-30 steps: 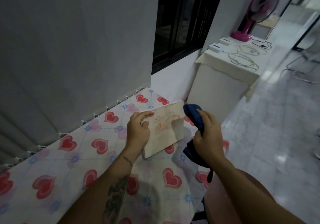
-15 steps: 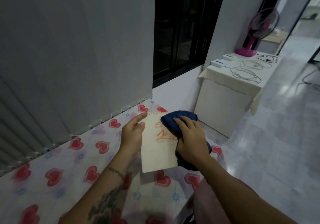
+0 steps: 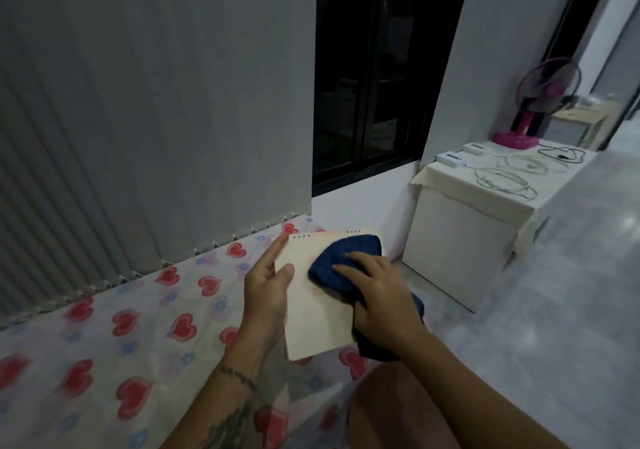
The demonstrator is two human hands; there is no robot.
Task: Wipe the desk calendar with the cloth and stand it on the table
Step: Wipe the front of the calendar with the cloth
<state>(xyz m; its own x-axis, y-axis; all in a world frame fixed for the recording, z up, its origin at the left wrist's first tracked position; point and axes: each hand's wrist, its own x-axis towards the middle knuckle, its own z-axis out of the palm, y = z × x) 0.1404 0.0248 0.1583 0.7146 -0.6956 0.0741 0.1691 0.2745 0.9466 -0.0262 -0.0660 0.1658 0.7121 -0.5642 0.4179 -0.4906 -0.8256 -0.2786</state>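
A cream desk calendar (image 3: pixel 317 324) with small binding holes along its top edge is held above the table's right end, its face turned up toward me. My left hand (image 3: pixel 266 287) grips its left edge, thumb on the face. A dark blue cloth (image 3: pixel 341 263) lies pressed on the upper part of the calendar's face, and my right hand (image 3: pixel 375 301) holds it there with fingers spread over it. More of the cloth hangs below my right palm. The cloth and hand hide the calendar's right side.
The table (image 3: pixel 145 330) wears a white cover with red hearts and runs along grey vertical blinds (image 3: pixel 138 119). To the right stands a low white cabinet (image 3: pixel 460 240) with cables, small boxes and a pink fan (image 3: pixel 540 102). Grey tiled floor lies beyond.
My right hand carried the cloth from beside the calendar onto its face, and it now covers the orange marks. The calendar turned more upright in my left hand.
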